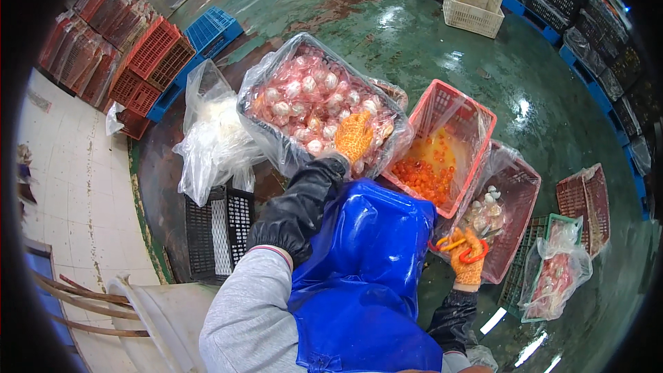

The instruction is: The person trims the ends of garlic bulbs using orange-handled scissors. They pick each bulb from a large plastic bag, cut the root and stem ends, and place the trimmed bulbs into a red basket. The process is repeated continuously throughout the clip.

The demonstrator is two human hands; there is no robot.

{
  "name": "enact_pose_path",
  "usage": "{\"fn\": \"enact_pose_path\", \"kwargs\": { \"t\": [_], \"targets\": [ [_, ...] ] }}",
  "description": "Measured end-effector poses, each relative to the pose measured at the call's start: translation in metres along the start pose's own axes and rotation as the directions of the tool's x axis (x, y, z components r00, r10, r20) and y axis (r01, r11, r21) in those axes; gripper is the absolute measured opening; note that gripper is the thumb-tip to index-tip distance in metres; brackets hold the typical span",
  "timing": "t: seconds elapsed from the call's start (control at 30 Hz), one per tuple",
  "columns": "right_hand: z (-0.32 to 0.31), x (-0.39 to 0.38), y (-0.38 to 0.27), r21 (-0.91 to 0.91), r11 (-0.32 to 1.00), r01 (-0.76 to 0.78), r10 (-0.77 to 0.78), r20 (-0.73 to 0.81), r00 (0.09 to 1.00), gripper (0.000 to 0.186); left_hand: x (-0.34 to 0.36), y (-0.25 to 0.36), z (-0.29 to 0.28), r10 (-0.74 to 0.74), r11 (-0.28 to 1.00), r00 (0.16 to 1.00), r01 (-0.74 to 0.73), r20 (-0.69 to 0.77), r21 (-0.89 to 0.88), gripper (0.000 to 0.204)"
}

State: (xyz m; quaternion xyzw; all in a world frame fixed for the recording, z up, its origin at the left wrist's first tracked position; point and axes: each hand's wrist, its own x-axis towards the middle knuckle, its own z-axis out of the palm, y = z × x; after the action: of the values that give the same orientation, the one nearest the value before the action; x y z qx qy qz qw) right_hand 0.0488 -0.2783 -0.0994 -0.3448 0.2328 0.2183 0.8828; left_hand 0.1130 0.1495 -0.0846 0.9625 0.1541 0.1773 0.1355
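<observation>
My left hand [353,137], in an orange textured glove, reaches into a plastic-lined crate [250,112] heaped with round, egg-like whitish and pinkish balls [307,97]. Its fingers are bent and bunched together among the balls; whatever they hold is hidden. My right hand [467,262], also gloved in orange, is closed on a tool with a curved red handle [476,257], over the near end of a dark red lined crate [526,200]. Pale shell-like pieces [487,214] lie inside that crate. Between the hands stands a red crate [476,121] holding orange yolk-like balls [428,178] and yellowish liquid.
My blue apron [373,235] covers my lap, close to the crates. White plastic bags [217,135] and black crates [219,228] are at the left. A green crate [518,276] with a bagged pinkish load [556,276] stands at the right. Stacked crates line both sides of the wet green floor [414,48].
</observation>
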Motion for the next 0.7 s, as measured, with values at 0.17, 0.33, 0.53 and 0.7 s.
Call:
{"fn": "enact_pose_path", "kwargs": {
  "t": [0.17, 0.33, 0.53, 0.7],
  "targets": [
    [-0.041, -0.003, 0.023, -0.354, 0.915, 0.194, -0.125, 0.208, 0.970, 0.035, -0.001, 0.022, -0.006, 0.193, 0.911, 0.904, -0.310, 0.383, 0.273, 0.049],
    [-0.026, -0.014, 0.018, -0.613, 0.685, 0.395, -0.190, 0.373, 0.908, 0.036, -0.009, -0.012, 0.027, 0.125, 0.920, 0.906, -0.258, 0.404, 0.294, 0.034],
    [-0.059, 0.001, 0.014, -0.333, 0.926, 0.179, -0.120, 0.190, 0.974, 0.035, -0.014, -0.080, -0.007, -0.279, 0.851, 0.957, 0.209, -0.076, -0.481, 0.014],
    [-0.017, 0.001, 0.012, -0.256, 0.957, 0.133, -0.128, 0.034, 0.991, 0.036, -0.027, -0.086, -0.029, -0.454, 0.018, 0.841, 0.339, 0.294, -0.941, 0.015]
  ]
}}
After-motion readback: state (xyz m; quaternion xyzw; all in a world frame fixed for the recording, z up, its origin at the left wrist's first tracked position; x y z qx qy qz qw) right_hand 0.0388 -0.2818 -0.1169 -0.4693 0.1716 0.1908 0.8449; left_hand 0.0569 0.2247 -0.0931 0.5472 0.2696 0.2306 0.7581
